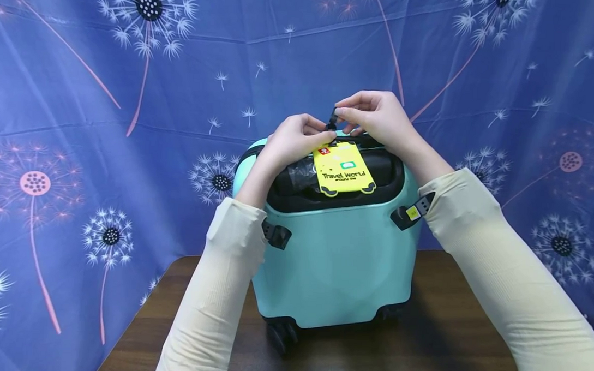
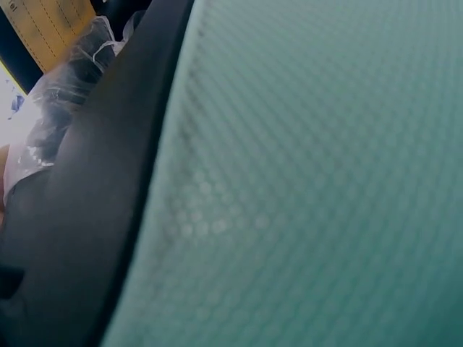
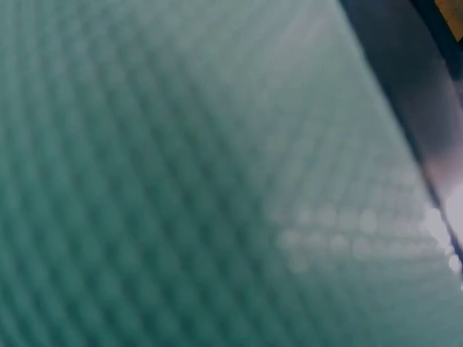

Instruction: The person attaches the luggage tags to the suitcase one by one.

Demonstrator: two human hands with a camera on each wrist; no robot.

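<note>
A mint-green suitcase (image 1: pixel 338 258) stands upright, its black top panel (image 1: pixel 301 203) facing up. A yellow luggage tag (image 1: pixel 344 165) printed "Travel World" lies over the black handle on top. My left hand (image 1: pixel 296 139) pinches the tag's black strap (image 1: pixel 332 120) low down, close to the tag. Just above and to the right, my right hand (image 1: pixel 378 120) pinches the strap's upper end between thumb and fingertips. In the left wrist view, clear plastic wrap (image 2: pixel 58 108) covers part of the handle, beside a piece of the yellow tag (image 2: pixel 51 29). The right wrist view holds mostly blurred suitcase shell (image 3: pixel 181 181).
The suitcase rests by its black wheels (image 1: pixel 282 335) on a dark wooden table (image 1: pixel 449 322). Close behind hangs a blue dandelion-print cloth (image 1: pixel 232 57). Black wrist straps (image 1: pixel 277 235) sit at both cuffs, near the suitcase front.
</note>
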